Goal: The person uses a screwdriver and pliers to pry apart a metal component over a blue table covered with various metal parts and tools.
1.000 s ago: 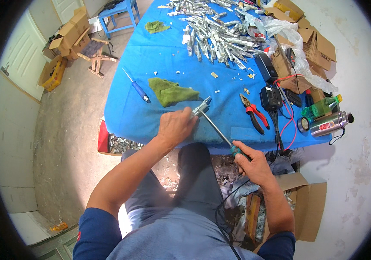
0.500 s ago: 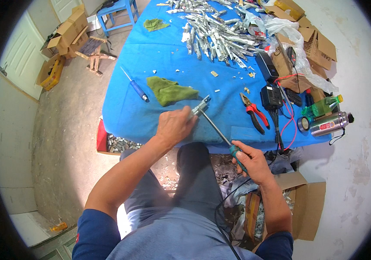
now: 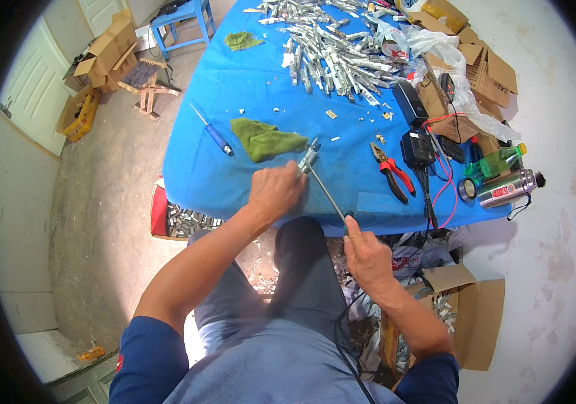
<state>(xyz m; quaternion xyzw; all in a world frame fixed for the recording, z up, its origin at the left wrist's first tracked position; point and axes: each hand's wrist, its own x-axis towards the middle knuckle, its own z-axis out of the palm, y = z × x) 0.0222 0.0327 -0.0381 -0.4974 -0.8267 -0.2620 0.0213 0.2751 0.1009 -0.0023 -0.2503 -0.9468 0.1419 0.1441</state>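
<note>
Near the front edge of the blue-covered table, my left hand (image 3: 276, 191) is closed around a small silvery metal part (image 3: 309, 156) that points up and away from me. A screwdriver (image 3: 327, 192) with a long metal shaft is gripped in my right hand (image 3: 369, 258). Its tip meets the side of the metal part, though the exact contact is too small to make out. My fingers cover most of its green handle. Just beyond my left hand lies a crumpled green cloth (image 3: 261, 139). Left of the cloth rests a second screwdriver (image 3: 215, 135) with a blue handle.
Red-handled pliers (image 3: 393, 174) lie right of my hands, beside black power adapters (image 3: 416, 148) and cables. A steel flask (image 3: 507, 189) and a green bottle (image 3: 500, 163) lie at the right edge. Many silvery strips (image 3: 338, 60) are heaped at the back. An open carton (image 3: 483, 323) stands below right.
My right hand has moved left and slightly down, and it now covers most of the screwdriver's handle. The metal part has shifted a little left and points more steeply away from me.
</note>
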